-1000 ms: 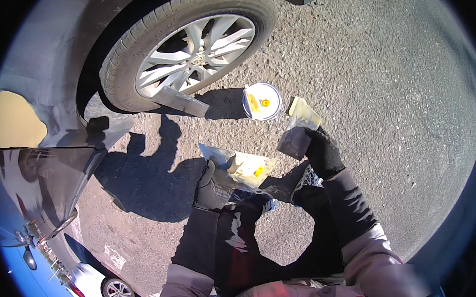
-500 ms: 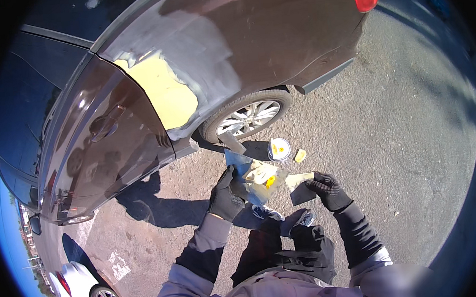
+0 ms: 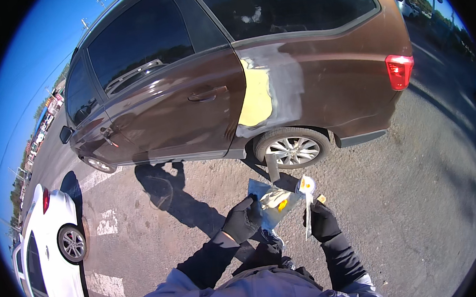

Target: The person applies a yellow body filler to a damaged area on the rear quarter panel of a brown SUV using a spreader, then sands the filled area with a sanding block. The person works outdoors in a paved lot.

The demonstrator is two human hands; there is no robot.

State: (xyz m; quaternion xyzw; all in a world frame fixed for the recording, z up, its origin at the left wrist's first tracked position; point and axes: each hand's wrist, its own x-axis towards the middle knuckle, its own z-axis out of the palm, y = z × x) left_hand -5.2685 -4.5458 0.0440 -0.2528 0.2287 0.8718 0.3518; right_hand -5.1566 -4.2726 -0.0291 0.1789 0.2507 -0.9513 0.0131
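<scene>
My left hand [image 3: 242, 219], in a black glove, grips the edge of a flat mixing board [image 3: 276, 216]. On the board lie a smear of cream-coloured putty [image 3: 272, 198] and a dab of orange-yellow paste [image 3: 283, 205]. A grey flat strip [image 3: 272, 167] juts out beyond the board; whether it is fixed to it I cannot tell. Just right of the board, my gloved right hand [image 3: 322, 221] is closed on a thin putty spreader [image 3: 309, 215], seen nearly edge-on and coated pale. Ahead, a yellow filler patch [image 3: 256, 97] covers the brown car's panel behind the rear door, ringed by sanded grey [image 3: 291, 84].
A white tub [image 3: 306, 184] with orange smears stands on the ground beyond my right hand, beside a small yellowish piece [image 3: 322, 199]. The brown car's rear wheel [image 3: 294, 151] is just ahead. A white car [image 3: 49, 244] is parked at the left, near painted ground markings [image 3: 107, 222].
The view has tilted up, showing more of the car's side and windows. My right hand has turned the spreader from broadside to nearly edge-on. Both hands keep their holds.
</scene>
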